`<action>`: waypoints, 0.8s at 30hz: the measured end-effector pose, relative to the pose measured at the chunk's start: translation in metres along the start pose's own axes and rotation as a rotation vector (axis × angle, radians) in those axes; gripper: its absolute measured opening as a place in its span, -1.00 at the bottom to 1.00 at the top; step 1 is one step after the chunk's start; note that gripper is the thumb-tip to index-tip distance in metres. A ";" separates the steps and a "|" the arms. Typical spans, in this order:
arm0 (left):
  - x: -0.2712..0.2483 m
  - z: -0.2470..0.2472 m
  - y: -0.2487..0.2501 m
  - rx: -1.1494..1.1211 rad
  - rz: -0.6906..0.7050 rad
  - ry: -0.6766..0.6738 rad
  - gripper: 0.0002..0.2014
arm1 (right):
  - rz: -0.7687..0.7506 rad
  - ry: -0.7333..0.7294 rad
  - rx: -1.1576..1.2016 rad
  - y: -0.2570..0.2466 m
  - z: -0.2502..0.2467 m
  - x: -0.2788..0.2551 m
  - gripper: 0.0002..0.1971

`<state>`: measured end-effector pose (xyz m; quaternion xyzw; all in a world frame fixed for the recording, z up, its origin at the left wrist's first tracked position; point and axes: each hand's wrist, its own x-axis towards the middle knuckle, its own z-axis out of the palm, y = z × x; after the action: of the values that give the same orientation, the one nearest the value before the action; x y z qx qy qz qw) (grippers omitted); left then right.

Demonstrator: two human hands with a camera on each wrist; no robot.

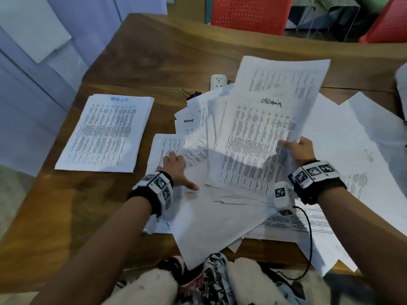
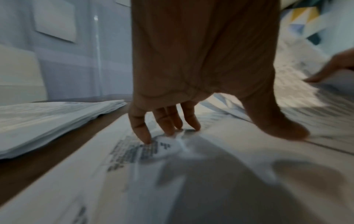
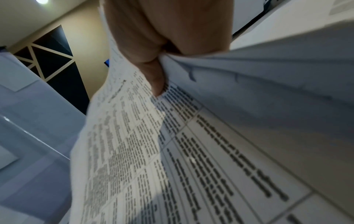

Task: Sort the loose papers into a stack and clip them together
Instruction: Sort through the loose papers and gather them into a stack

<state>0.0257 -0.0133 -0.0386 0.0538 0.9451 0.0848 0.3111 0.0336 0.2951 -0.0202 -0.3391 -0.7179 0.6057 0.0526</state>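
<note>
A neat stack of printed sheets [image 1: 105,133] headed in blue ink lies at the table's left, also low on the left as the stack [image 2: 47,119]. A messy heap of loose papers [image 1: 220,208] covers the middle and right. My right hand [image 1: 297,148] pinches a bundle of printed sheets [image 1: 264,137], lifted and tilted, top page with a handwritten word; its thumb [image 3: 157,78] presses those sheets [image 3: 172,151]. My left hand [image 1: 176,170] rests on a loose sheet [image 1: 163,146], fingertips [image 2: 145,139] pressing the paper [image 2: 134,166]. A black binder clip [image 1: 191,93] lies behind the heap.
A white power strip [image 1: 218,81] lies behind the papers near the clip. A red perforated chair [image 1: 248,14] stands beyond the wooden table [image 1: 154,53]. A black cable [image 1: 308,238] hangs from my right wrist over the front edge. Pale wall panels are at left.
</note>
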 end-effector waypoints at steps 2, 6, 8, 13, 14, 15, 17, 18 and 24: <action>-0.005 0.008 0.013 0.161 -0.002 0.004 -0.08 | 0.014 0.036 -0.028 0.005 0.000 0.005 -0.77; 0.000 0.014 0.020 0.083 -0.001 0.055 -0.40 | 0.060 0.056 -0.144 0.015 0.000 0.010 -0.78; 0.002 0.003 0.016 -0.045 -0.026 0.058 -0.61 | 0.076 0.050 -0.196 0.019 -0.002 0.010 -0.81; -0.004 -0.065 -0.006 -0.230 -0.202 0.352 -0.60 | 0.111 -0.003 -0.202 0.024 -0.006 0.002 -0.86; -0.007 -0.082 -0.007 -0.272 -0.234 0.433 -0.61 | 0.110 -0.019 -0.193 0.024 -0.005 -0.001 -0.85; -0.012 -0.099 -0.005 -0.308 -0.252 0.514 -0.62 | 0.107 -0.032 -0.186 0.024 -0.004 -0.004 -0.84; -0.024 -0.129 0.006 -0.352 -0.226 0.654 -0.61 | 0.097 -0.061 -0.188 0.021 0.002 -0.011 -0.84; -0.030 -0.139 0.014 -0.353 -0.182 0.708 -0.62 | 0.087 -0.077 -0.189 0.022 0.006 -0.012 -0.84; -0.043 -0.110 0.078 -0.135 0.157 0.532 -0.74 | 0.095 -0.187 -0.048 0.019 0.029 -0.020 -0.88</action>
<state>-0.0017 0.0430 0.0886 0.0818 0.9787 0.1823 0.0477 0.0431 0.2601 -0.0382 -0.3159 -0.7171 0.6192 -0.0514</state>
